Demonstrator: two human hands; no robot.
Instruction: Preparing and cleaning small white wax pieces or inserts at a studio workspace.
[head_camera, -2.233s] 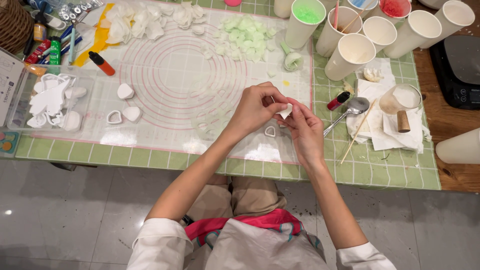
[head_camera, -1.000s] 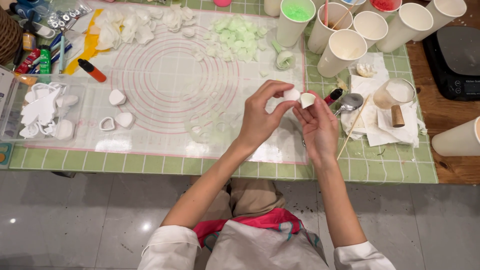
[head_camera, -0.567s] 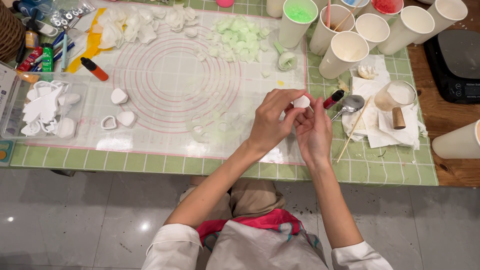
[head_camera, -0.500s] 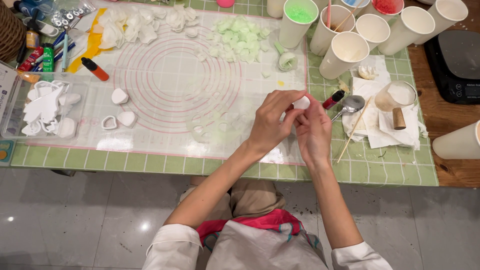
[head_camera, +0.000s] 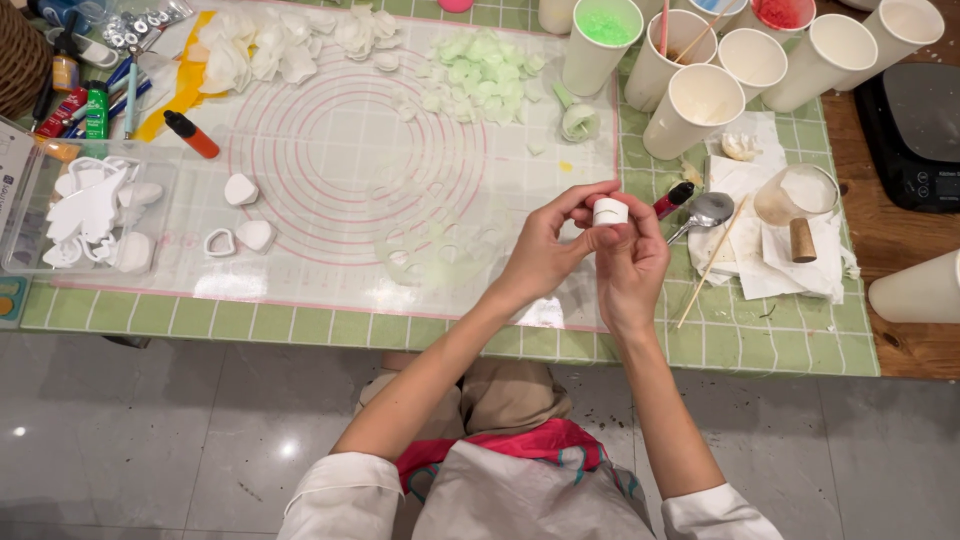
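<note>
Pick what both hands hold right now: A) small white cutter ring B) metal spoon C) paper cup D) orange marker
A: the left hand and right hand pinch the small white cutter ring between fingertips above the mat; the spoon, orange marker and cups lie untouched.

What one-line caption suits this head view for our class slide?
Both hands, left hand and right hand, pinch a small white cutter above the pink-ringed mat.

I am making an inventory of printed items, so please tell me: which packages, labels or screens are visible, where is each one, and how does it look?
Kitchen scale: right table edge, black, flat, small front display.
Green tube: upper left, labelled, among tools.
Red tube: beside it, labelled.
Clear plastic box: left edge, holding white shapes.
</note>
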